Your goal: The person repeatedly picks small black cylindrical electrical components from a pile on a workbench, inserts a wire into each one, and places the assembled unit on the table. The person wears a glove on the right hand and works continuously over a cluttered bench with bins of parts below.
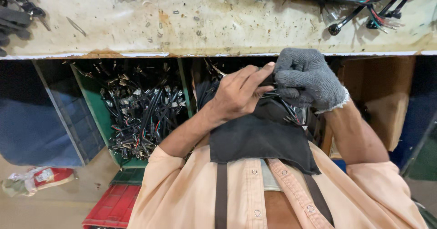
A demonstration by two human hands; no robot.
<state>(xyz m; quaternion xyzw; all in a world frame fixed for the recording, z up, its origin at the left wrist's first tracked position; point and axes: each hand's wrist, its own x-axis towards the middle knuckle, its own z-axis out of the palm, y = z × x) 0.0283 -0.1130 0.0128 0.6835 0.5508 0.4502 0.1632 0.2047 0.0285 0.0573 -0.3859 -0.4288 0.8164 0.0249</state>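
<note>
My left hand [236,92] is bare and my right hand [307,79] wears a grey knitted glove. Both are closed around a small bundle of black wires [284,102] with a few coloured strands, held between them just under the edge of the worn workbench [205,24]. The fingers of my left hand reach across to touch the gloved hand. The bundle hangs over the top of my dark apron [261,138], and most of it is hidden by the hands.
A green bin [102,122] full of short black wires with metal terminals sits under the bench at left, beside a blue bin [41,120]. A brown cardboard box [387,101] is at right. Wire harnesses [364,1] lie on the bench. A red crate [111,206] is on the floor.
</note>
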